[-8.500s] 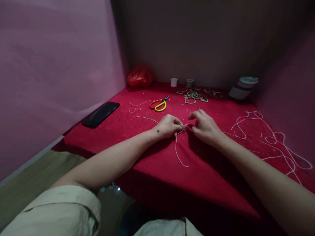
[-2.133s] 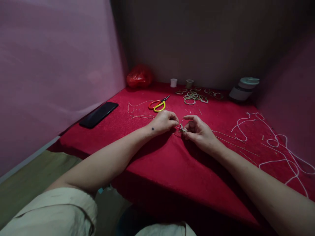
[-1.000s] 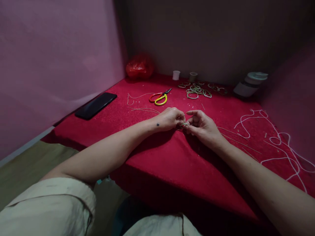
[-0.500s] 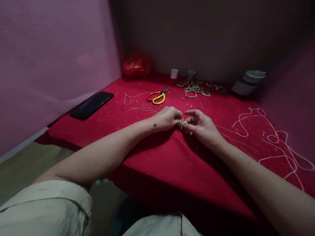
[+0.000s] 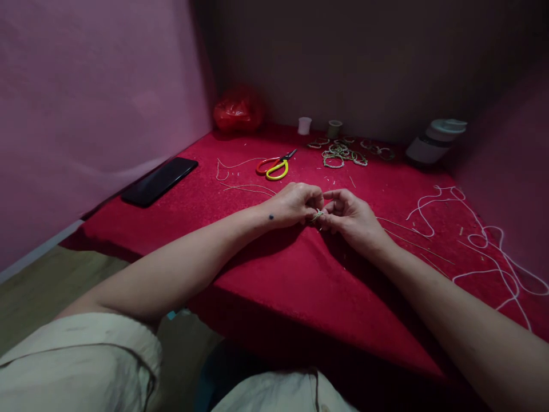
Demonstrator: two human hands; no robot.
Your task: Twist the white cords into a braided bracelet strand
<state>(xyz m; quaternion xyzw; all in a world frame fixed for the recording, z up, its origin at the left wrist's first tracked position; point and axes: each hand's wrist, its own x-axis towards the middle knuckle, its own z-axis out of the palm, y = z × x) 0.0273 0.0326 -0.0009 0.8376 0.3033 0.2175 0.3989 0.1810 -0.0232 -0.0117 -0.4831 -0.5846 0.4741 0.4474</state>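
Note:
Between my two hands, low over the red cloth, is a small knotted green-and-white cord (image 5: pixel 317 216). My left hand (image 5: pixel 298 203) pinches its left side, thumb and fingers closed. The fingertips of my right hand (image 5: pixel 348 214) are closed on the other side, close against the left fingers. Thin cord ends (image 5: pixel 249 189) trail out past my left hand, and more loose cord ends (image 5: pixel 416 246) lie to the right of my right hand. The fingers partly hide the knotting.
Scissors (image 5: pixel 278 166) with red and yellow handles lie beyond my left hand. Behind are knotted cord rings (image 5: pixel 338 154), a white spool (image 5: pixel 304 126), a green spool (image 5: pixel 333 129) and a red plastic bag (image 5: pixel 238 113). A phone (image 5: pixel 160 181) lies left; pink cord (image 5: pixel 506 260) and a tumbler (image 5: pixel 435 142) are right.
Both hands stay together at the cord, with only slight finger shifts. The small cord loops between the fingertips look slightly turned. The rest of the table is unchanged.

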